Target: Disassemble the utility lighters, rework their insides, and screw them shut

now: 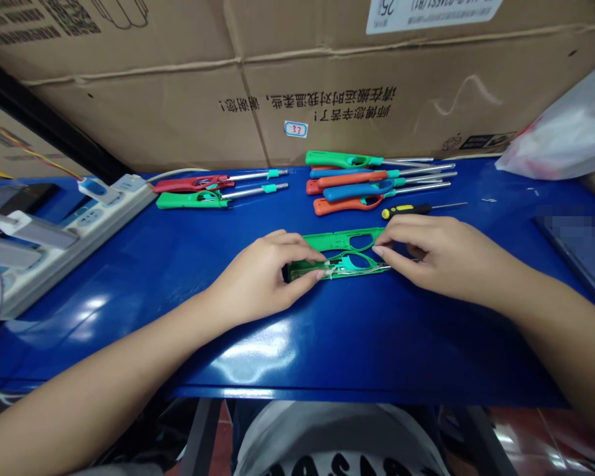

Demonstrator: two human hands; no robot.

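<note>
An opened green long-neck lighter (354,266) lies on the blue table in front of me, its inner parts and a wire showing. The other half of its green shell (327,240) lies just behind it. My left hand (272,268) grips the lighter's handle end between thumb and fingers. My right hand (421,248) is at the other end, thumb and forefinger pinched together by the trigger opening and metal tube. Whatever sits in that pinch is hidden or too small to make out.
Behind lie several whole lighters (354,178) and a yellow-black screwdriver (406,211). Two more lighters, red (191,184) and green (193,200), lie left of them. A power strip (99,215) with plugs and cables is at left. A cardboard box (178,112) stands behind; a plastic bag (560,125) is at right.
</note>
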